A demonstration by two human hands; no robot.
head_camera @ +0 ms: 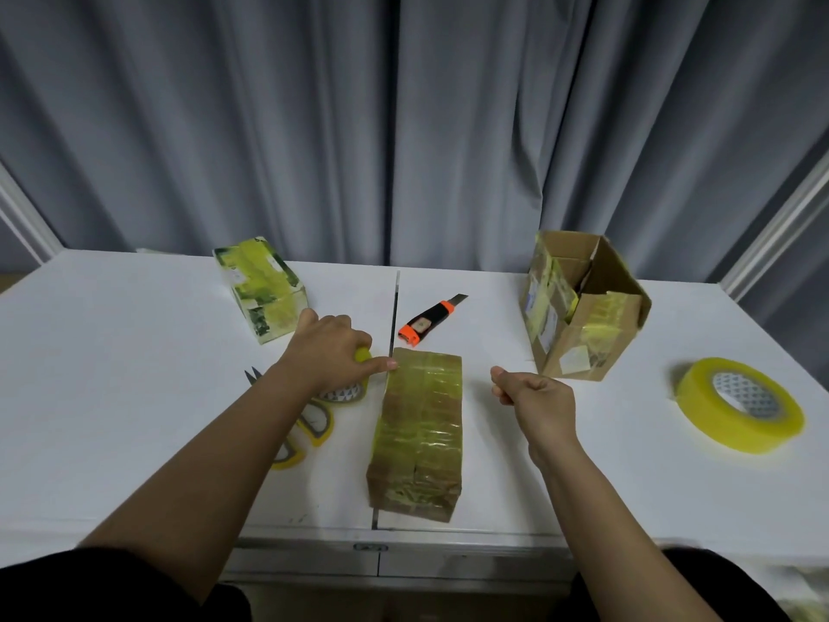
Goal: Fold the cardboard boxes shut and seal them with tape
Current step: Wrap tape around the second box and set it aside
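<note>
Touching left hand point(329, 352) forefinger: taped box point(419, 430) (far corner).

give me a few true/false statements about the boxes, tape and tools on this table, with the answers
1. The left hand grips a roll of tape beside the taped box. True.
2. The box at the right rear is sealed shut. False: its flaps are open and the inside shows.
3. The utility knife is held in the right hand. False: it lies on the table behind the taped box, untouched.
4. A second roll of yellow tape lies at the far right, apart from both hands. True.
5. The scissors lie on top of the taped box. False: they lie on the table left of it, partly under the left forearm.
</note>
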